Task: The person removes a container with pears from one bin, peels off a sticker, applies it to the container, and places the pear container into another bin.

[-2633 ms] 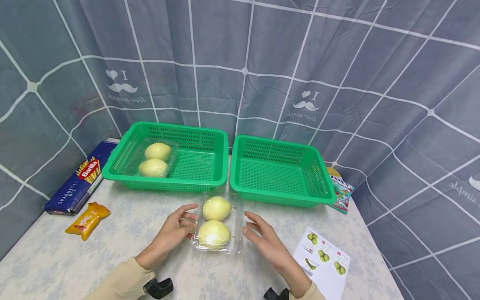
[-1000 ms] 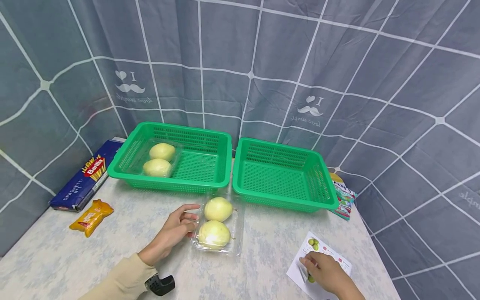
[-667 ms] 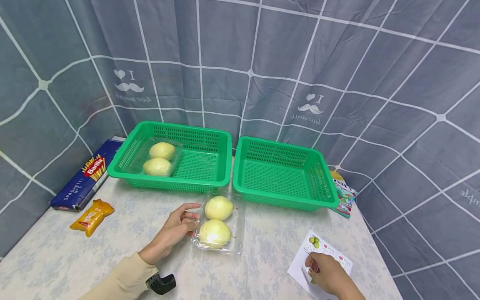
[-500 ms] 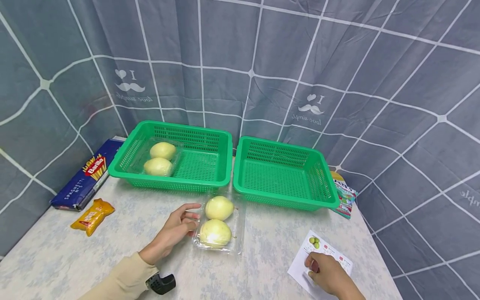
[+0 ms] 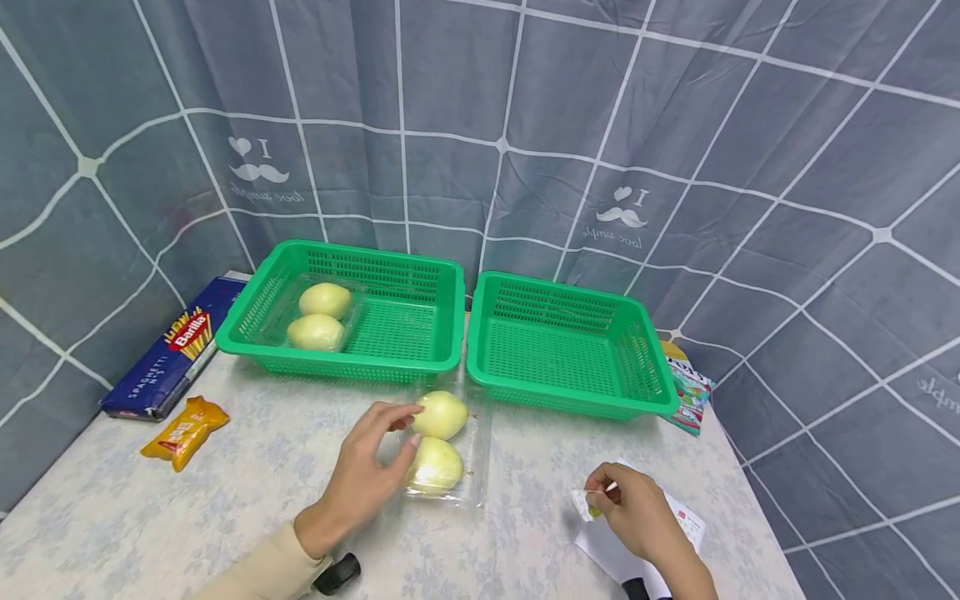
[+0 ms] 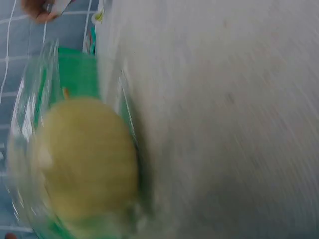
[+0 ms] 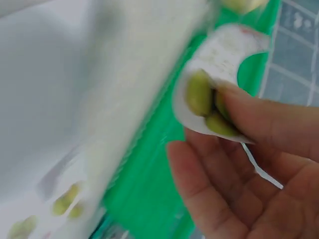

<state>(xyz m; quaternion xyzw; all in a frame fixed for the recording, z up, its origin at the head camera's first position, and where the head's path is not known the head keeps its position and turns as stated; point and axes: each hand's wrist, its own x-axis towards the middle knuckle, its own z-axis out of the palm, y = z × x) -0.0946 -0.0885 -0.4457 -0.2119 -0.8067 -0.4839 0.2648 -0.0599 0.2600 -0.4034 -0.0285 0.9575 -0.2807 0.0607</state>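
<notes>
On the table before me stands a clear plastic fruit box (image 5: 478,467) with two pale yellow, pear-like fruits (image 5: 441,415) inside. My left hand (image 5: 367,475) is at the box's left side, thumb and fingers apart; whether it touches the plastic I cannot tell. The blurred left wrist view has one stemmed fruit (image 6: 89,159) close up behind the plastic. Off to the right, my right hand (image 5: 637,508) pinches a curved white sticker (image 7: 219,64) printed with green fruit between thumb and fingers. Partly beneath that hand lies the white sticker sheet (image 5: 607,550).
Two green baskets (image 5: 352,364) stand at the back; the left one holds another clear box of two fruits (image 5: 325,300). A blue spaghetti box (image 5: 157,375) and an orange snack packet (image 5: 185,433) lie left. A colourful bag (image 5: 686,392) sits behind the right basket (image 5: 570,402).
My right hand went from beside the fruit box to the sheet, then lifted off leftward with a sticker. My left hand has just shifted right, over the box's left edge.
</notes>
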